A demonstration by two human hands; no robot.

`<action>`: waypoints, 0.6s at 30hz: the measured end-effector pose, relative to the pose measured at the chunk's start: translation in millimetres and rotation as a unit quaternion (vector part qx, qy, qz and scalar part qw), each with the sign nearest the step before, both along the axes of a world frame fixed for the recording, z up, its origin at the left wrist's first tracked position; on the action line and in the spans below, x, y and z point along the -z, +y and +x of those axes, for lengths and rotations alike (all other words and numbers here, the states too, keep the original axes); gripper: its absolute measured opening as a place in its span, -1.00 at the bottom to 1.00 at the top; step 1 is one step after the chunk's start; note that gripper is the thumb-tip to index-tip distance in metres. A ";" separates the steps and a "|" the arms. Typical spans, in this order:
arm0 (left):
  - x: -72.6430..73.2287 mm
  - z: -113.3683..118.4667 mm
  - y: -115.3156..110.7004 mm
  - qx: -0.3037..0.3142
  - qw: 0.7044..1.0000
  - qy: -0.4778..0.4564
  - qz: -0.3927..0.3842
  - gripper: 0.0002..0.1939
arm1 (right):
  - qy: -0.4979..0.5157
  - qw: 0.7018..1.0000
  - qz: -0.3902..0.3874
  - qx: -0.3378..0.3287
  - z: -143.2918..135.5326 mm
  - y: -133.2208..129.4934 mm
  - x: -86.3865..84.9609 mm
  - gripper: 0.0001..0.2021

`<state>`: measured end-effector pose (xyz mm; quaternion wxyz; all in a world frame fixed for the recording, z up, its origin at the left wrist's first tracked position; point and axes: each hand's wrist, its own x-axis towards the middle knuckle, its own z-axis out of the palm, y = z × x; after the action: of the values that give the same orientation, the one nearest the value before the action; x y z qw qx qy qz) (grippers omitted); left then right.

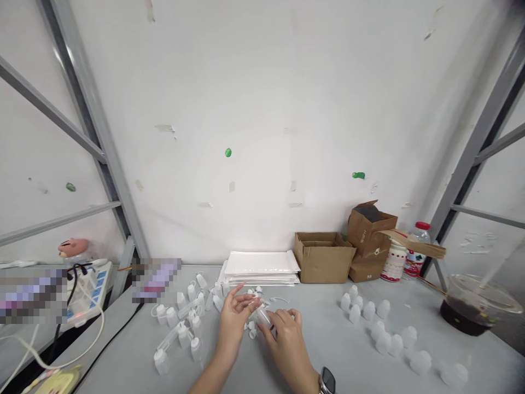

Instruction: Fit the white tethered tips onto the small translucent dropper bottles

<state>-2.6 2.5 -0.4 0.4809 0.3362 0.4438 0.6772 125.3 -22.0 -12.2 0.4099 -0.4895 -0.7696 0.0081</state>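
A small translucent plastic bottle point(263, 316) is held tilted between my hands, over the middle of the table. My left hand point(235, 317) pinches its upper end with thumb and fingers. Closed around the lower end is my right hand point(288, 335), with a watch on that wrist. Small white caps point(251, 329) lie just below and behind my fingers, partly hidden. To the left, several similar bottles with white caps point(184, 335) stand or lie in a loose group. Several translucent bottles point(383, 342), blurry and apparently without caps, are scattered to the right.
White flat packets point(262, 264) are stacked by the wall, beside an open cardboard box point(325, 262) and a brown paper bag point(369, 241). A clear bowl of dark liquid point(467, 317) stands at the right edge. At left are a power strip point(92, 295) and cables.
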 end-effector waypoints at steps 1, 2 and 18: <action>-2.6 -1.0 -1.5 0.012 1.000 -0.007 -0.009 -0.36 | 0.006 1.000 -0.006 -0.006 -0.5 -1.1 -1.4 -0.85; -5.4 -2.0 -3.1 0.022 0.999 -0.016 -0.017 -0.36 | 0.012 1.000 -0.013 -0.012 -1.0 -2.2 -2.8 -0.85; -8.2 4.5 -6.7 0.097 0.985 -0.130 -0.061 -0.67 | -0.010 0.997 0.081 0.012 1.5 -5.3 -2.7 -0.76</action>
<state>2.0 -4.2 7.7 0.6178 0.2569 0.3827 0.6371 126.9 -27.3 -9.6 0.4406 -0.4643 -0.7657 -0.0639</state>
